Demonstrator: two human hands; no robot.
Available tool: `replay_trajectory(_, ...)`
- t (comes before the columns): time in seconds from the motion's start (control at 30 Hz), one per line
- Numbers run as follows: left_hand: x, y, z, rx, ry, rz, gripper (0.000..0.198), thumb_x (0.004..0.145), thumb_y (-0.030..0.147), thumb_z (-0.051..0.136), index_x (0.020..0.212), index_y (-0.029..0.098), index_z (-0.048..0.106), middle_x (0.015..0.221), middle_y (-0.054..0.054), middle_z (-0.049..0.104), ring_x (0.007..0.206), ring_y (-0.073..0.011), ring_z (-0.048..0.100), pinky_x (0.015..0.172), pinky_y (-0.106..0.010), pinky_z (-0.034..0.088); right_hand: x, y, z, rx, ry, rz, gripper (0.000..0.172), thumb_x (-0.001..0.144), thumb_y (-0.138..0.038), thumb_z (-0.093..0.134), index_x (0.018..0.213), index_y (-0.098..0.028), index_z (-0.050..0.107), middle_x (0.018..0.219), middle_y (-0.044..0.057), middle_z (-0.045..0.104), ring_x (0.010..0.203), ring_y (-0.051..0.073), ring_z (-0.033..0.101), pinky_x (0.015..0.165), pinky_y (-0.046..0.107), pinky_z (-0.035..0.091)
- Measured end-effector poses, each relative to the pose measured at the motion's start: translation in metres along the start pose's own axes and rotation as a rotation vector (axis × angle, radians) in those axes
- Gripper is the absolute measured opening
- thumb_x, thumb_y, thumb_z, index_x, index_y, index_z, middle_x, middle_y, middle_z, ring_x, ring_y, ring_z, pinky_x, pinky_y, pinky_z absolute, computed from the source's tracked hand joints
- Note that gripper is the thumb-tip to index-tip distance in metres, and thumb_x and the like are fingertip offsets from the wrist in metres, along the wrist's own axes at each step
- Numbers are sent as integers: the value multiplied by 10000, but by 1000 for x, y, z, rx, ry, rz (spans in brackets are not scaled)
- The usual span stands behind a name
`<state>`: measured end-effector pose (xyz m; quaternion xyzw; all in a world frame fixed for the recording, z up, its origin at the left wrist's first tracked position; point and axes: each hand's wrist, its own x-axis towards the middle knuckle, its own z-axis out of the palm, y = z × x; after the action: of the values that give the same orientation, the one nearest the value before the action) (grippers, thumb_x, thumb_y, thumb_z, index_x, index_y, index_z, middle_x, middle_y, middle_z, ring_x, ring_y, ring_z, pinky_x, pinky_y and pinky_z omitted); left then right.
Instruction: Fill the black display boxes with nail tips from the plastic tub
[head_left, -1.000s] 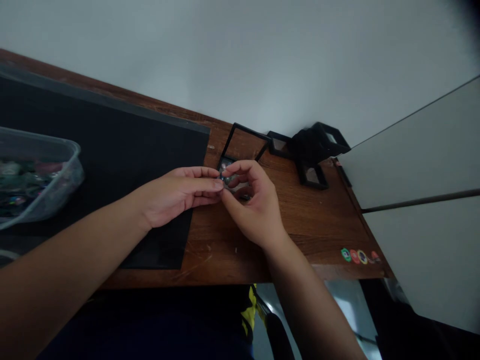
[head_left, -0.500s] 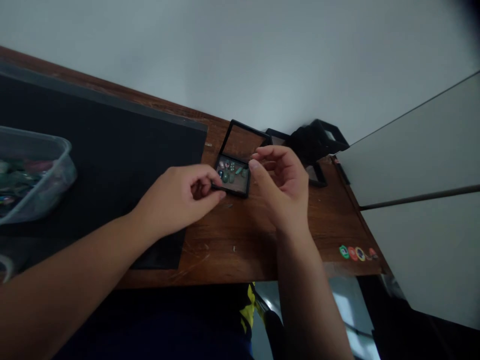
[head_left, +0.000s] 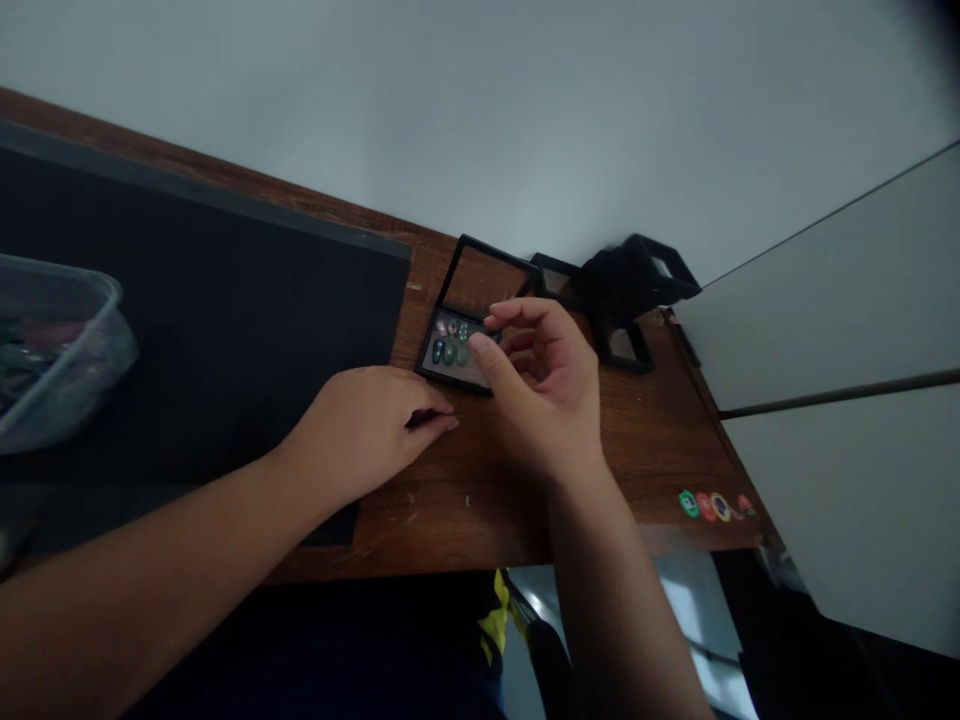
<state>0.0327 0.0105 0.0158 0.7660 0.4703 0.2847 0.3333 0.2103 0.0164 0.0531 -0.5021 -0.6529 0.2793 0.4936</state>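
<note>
A small black display case (head_left: pixel 454 355) lies open on the wooden desk (head_left: pixel 660 440), its lid (head_left: pixel 487 280) tilted up behind it. Several small coloured pieces, green, pink and blue, sit in its tray. My left hand (head_left: pixel 367 430) rests on the desk just in front of the case, fingers pinched together at the wood over something too small to make out. My right hand (head_left: pixel 536 390) hovers over the right side of the case, fingers curled and loosely apart, thumb tip at the tray's edge, holding nothing that I can see.
A black mat (head_left: pixel 202 320) covers the desk's left part. A clear plastic tub (head_left: pixel 67 350) with mixed coloured items stands at the far left. More black cases (head_left: pixel 630 300) are piled behind right. Round stickers (head_left: pixel 712 505) mark the desk's front right corner. A white panel (head_left: pixel 847 400) stands at right.
My hands were joined over the case, then parted. The left hand dropped to the desk in front of the case; the right hand came back toward the tray.
</note>
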Motion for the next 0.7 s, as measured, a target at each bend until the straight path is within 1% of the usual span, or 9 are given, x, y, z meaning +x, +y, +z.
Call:
replay_trajectory(0.1,1,4,-4,-159,30,-55,84,820,372,776,833,335,850,797,-14,798,740,-239,672,677,-317,433,1,0,-1,5,13,-5,184,866,-274,725,1026,-257,636,1004,12,668,735,126,593,567,267,496)
replay_trajectory(0.17,2,8,-9,-272,37,-132,111,823,407,780,810,318,845,731,-6,772,655,-205,635,593,-294,402,2,0,-2,9,9,-2,194,863,-277,730,1029,-259,632,999,10,665,719,122,589,557,266,486)
replay_trajectory(0.23,4,11,-15,-385,58,-218,159,820,445,783,794,298,839,709,-5,756,634,-184,616,564,-278,393,3,-1,-4,6,-3,0,208,861,-270,728,1042,-261,626,1012,10,662,706,117,582,548,266,477)
replay_trajectory(0.33,6,12,-20,-533,101,-311,183,822,448,786,819,273,836,714,-9,737,632,-152,583,578,-256,410,3,-2,-7,5,-26,-21,219,861,-240,716,1059,-262,624,1028,8,666,702,114,581,540,265,473)
replay_trajectory(0.43,8,12,-21,-664,145,-357,182,810,427,805,797,245,811,623,17,630,559,-106,485,532,-226,379,2,-4,-9,17,-40,-40,254,857,-211,719,1085,-266,621,893,-16,666,694,126,602,554,276,492)
replay_trajectory(0.5,10,12,-21,-746,176,-378,205,774,422,837,752,226,778,594,33,566,536,-91,445,498,-208,364,1,-6,-10,17,-44,-35,288,854,-205,729,1111,-270,617,826,-29,668,693,138,626,572,289,518)
replay_trajectory(0.53,10,12,-21,-783,188,-385,220,755,418,852,734,218,764,602,33,561,542,-91,455,492,-201,376,0,-6,-10,15,-50,-32,304,850,-206,737,1121,-271,616,842,-27,686,701,142,642,580,295,531)
replay_trajectory(0.6,11,14,-21,-833,195,-392,241,732,407,871,706,202,746,636,22,587,579,-100,505,499,-196,423,-1,-6,-10,11,-72,-33,326,841,-209,750,1132,-273,619,948,-10,735,727,145,672,595,302,555)
replay_trajectory(0.7,12,15,-22,-875,172,-429,231,741,393,870,740,189,761,712,-10,671,675,-133,614,550,-208,513,-2,-5,-7,15,-117,-39,338,838,-214,763,1143,-274,629,1069,5,767,774,151,718,615,303,580)
